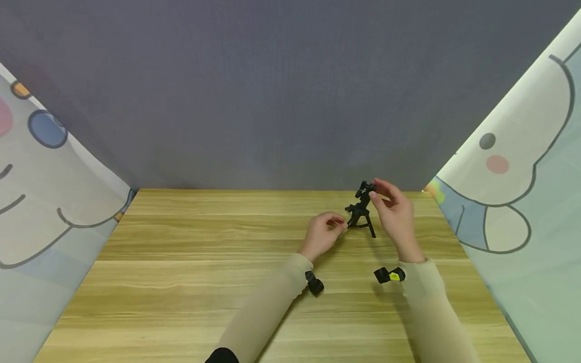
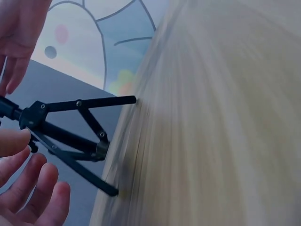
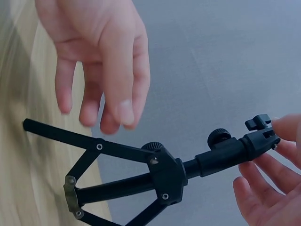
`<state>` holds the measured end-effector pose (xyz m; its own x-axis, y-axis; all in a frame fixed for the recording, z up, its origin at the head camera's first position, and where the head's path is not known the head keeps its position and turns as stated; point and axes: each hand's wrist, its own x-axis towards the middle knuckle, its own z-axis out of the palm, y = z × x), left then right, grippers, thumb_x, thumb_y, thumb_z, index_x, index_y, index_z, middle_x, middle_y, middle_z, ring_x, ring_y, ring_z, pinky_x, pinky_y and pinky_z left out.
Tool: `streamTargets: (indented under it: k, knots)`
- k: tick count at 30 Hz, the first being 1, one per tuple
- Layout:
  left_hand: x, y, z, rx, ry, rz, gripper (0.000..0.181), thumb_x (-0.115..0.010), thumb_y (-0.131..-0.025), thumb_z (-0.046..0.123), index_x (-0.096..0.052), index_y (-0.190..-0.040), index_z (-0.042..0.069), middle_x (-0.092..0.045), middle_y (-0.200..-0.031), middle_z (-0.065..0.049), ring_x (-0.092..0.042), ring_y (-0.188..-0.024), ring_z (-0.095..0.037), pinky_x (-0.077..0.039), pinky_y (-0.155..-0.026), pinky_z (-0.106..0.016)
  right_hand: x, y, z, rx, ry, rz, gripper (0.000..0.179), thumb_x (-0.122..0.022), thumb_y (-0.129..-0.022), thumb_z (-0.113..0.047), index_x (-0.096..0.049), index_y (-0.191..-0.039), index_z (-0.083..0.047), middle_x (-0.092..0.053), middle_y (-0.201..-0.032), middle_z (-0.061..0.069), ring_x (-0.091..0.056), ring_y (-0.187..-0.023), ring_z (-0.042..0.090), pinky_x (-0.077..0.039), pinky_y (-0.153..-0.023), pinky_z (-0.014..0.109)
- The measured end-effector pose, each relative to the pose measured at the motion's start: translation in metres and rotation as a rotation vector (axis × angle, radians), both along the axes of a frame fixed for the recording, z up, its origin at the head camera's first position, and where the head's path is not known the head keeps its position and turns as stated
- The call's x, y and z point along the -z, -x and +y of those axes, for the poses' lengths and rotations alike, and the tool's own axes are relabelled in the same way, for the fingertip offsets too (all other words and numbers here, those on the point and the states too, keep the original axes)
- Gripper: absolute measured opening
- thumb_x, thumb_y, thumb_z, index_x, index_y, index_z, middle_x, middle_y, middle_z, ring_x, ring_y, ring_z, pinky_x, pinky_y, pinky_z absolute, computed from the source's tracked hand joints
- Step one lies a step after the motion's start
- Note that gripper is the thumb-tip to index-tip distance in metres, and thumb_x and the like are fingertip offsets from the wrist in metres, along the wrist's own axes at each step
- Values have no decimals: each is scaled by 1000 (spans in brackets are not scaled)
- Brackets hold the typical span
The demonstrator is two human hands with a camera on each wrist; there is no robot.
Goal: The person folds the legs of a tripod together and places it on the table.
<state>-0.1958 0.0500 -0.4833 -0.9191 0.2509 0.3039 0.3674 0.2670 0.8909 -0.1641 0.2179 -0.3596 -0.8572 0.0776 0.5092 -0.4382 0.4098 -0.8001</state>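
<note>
A small black tripod (image 1: 363, 201) stands with its legs spread on the wooden table (image 1: 204, 282), toward the far right. My right hand (image 1: 396, 217) holds its top joint between thumb and fingers. In the right wrist view, a knob (image 3: 218, 137) sticks out from the upper tube, and a wing screw (image 3: 258, 122) sits beside the right thumb. My left hand (image 1: 321, 233) is beside the legs, its fingers loosely bent. The right wrist view shows the left fingertips (image 3: 126, 113) apart from the nearest leg (image 3: 61, 134), gripping nothing.
A grey panel (image 1: 272, 101) rises behind the table's far edge. Printed cartoon cloths (image 1: 513, 126) hang on both sides. Small black wrist cameras (image 1: 314, 283) are strapped on both sleeves.
</note>
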Motion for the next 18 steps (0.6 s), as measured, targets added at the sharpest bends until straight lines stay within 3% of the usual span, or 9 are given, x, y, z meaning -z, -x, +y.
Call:
streamTargets:
  k: [8, 15, 18]
  knots:
    - [4, 3, 17, -45, 11, 16, 9, -74, -92, 18, -75, -100, 13, -67, -93, 9, -59, -80, -2, -51, -72, -19, 4, 6, -2, 52, 1, -53, 31, -62, -98, -3, -63, -127, 7, -65, -117, 26, -61, -100, 1, -49, -77, 13]
    - [4, 3, 21, -90, 25, 41, 9, -76, -91, 16, -77, -99, 13, -66, -88, 7, -59, -76, -3, -50, -69, -19, 30, 26, 8, 54, 65, -66, 30, -64, -97, -6, -66, -126, 1, -66, -114, 20, -62, -102, 6, -52, -81, 16]
    - [3, 3, 21, -109, 69, 47, 11, -77, -90, 19, -77, -100, 13, -65, -87, 8, -58, -75, -3, -49, -68, -18, 34, 29, 9, 66, 70, -64, 28, -65, -97, -9, -68, -124, -1, -67, -111, 17, -63, -102, 8, -53, -81, 17]
